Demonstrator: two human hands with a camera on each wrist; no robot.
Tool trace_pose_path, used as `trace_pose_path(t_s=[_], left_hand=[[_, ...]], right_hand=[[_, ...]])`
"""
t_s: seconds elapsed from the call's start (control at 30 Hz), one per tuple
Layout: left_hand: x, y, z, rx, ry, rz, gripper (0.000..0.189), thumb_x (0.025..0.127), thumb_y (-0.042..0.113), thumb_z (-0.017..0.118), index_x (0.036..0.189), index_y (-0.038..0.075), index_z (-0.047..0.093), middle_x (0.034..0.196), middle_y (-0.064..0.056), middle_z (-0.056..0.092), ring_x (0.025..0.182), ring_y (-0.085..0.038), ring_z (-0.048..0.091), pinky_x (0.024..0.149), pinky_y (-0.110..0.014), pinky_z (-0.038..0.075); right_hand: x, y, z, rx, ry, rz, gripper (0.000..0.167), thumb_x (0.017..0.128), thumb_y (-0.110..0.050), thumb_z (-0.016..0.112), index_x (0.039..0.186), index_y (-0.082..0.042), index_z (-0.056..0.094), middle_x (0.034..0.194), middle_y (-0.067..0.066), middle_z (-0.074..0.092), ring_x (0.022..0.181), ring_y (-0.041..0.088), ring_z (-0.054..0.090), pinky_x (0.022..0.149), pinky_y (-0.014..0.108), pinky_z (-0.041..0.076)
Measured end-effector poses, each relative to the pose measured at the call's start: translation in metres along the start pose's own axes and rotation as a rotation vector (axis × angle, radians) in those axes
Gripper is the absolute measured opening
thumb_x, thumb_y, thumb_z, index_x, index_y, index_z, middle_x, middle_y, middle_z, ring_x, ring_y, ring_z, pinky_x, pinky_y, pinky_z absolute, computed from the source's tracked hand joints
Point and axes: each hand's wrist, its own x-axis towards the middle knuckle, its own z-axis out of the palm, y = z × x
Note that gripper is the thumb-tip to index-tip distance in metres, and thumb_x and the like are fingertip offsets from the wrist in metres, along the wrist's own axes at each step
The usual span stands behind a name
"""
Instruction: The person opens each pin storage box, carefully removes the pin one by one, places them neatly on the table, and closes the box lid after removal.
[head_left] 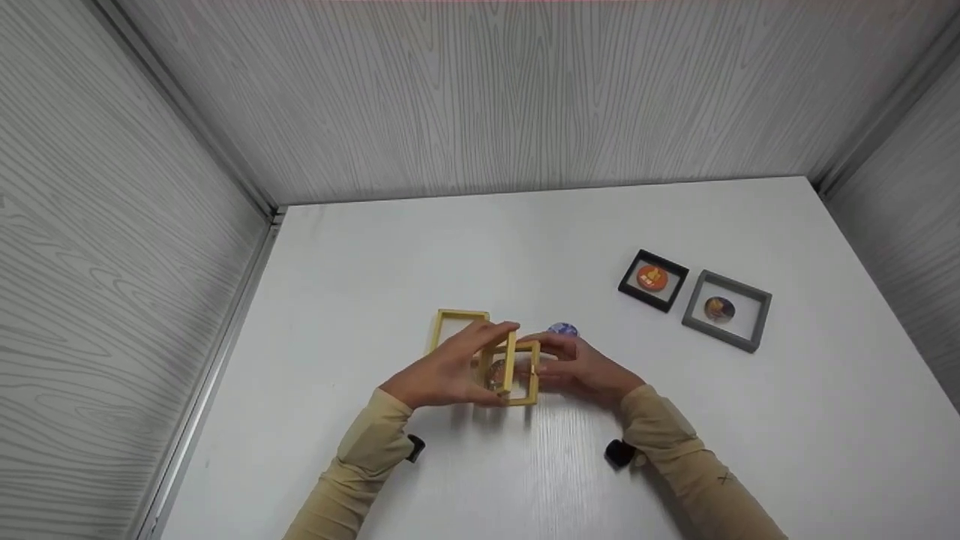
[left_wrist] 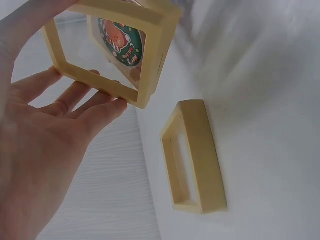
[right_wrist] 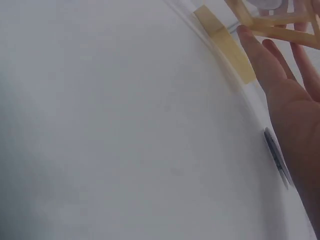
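Observation:
My left hand point(head_left: 446, 369) grips a yellow display frame point(head_left: 508, 364) with clear film, thumb on one edge and fingers along the opposite one. The frame stands open like a book above the table. A round green badge point(left_wrist: 121, 42) with a cartoon figure shows through the film in the left wrist view. On the other side, my right hand point(head_left: 592, 371) holds the frame's second half by its outer edge, fingertips partly hidden. Behind my left hand a second yellow frame point(head_left: 463, 313) lies on the table. Just past my right hand lies a blue round badge point(head_left: 562, 329), partly covered.
Towards the right lie a black frame point(head_left: 674, 294) with an orange badge point(head_left: 652, 278) inside and a larger grey frame point(head_left: 763, 319) holding a dark badge point(head_left: 719, 309). Panels with a grey wood pattern wall in the white table point(head_left: 360, 262) at the back and sides.

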Motion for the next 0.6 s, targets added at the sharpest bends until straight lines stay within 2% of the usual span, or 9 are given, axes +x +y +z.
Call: trace_pose_path(t_s=[0.13,0.23,0.33,0.43,0.6], left_hand=[[-0.011,-0.005,0.0,-0.03,0.027,-0.018,0.099,0.081,0.031,0.094,0.164,0.029,0.038,0.148,-0.002,0.051,0.139,-0.03,0.054,0.121,-0.052,0.044],[-0.02,-0.008,-0.001,-0.048,0.058,-0.034,0.102,0.08,0.029,0.095,0.163,0.033,0.038,0.149,0.0,0.051,0.139,-0.029,0.054,0.121,-0.052,0.045],[-0.027,-0.01,-0.002,-0.079,0.082,-0.052,0.105,0.077,0.026,0.097,0.162,0.04,0.037,0.152,0.0,0.051,0.141,-0.024,0.053,0.122,-0.052,0.044],[-0.033,-0.013,-0.002,-0.125,0.088,-0.061,0.107,0.077,0.022,0.097,0.162,0.041,0.036,0.154,-0.001,0.05,0.146,-0.02,0.05,0.126,-0.048,0.041],[-0.044,-0.019,0.0,-0.177,0.083,-0.081,0.105,0.077,0.02,0.096,0.163,0.033,0.037,0.154,-0.003,0.05,0.151,-0.02,0.047,0.129,-0.043,0.037]], right_hand=[[-0.001,-0.002,0.004,-0.154,0.013,-0.016,0.05,0.103,-0.017,0.068,0.151,-0.017,0.055,0.157,0.006,0.052,0.152,0.028,0.046,0.117,0.033,0.049],[0.0,-0.005,0.008,-0.218,0.024,-0.018,0.049,0.102,-0.02,0.071,0.149,-0.018,0.057,0.155,0.004,0.055,0.152,0.027,0.048,0.119,0.035,0.047],[0.0,-0.005,0.011,-0.215,0.011,-0.015,0.048,0.103,-0.02,0.07,0.148,-0.015,0.055,0.154,0.007,0.056,0.143,0.028,0.058,0.117,0.032,0.049],[0.001,-0.004,0.014,-0.184,-0.011,-0.003,0.048,0.103,-0.018,0.07,0.149,-0.011,0.054,0.153,0.012,0.056,0.132,0.031,0.067,0.111,0.03,0.053],[0.004,-0.008,0.023,-0.231,-0.018,0.028,0.048,0.102,-0.021,0.071,0.147,-0.011,0.057,0.152,0.012,0.059,0.137,0.03,0.064,0.107,0.031,0.057]])
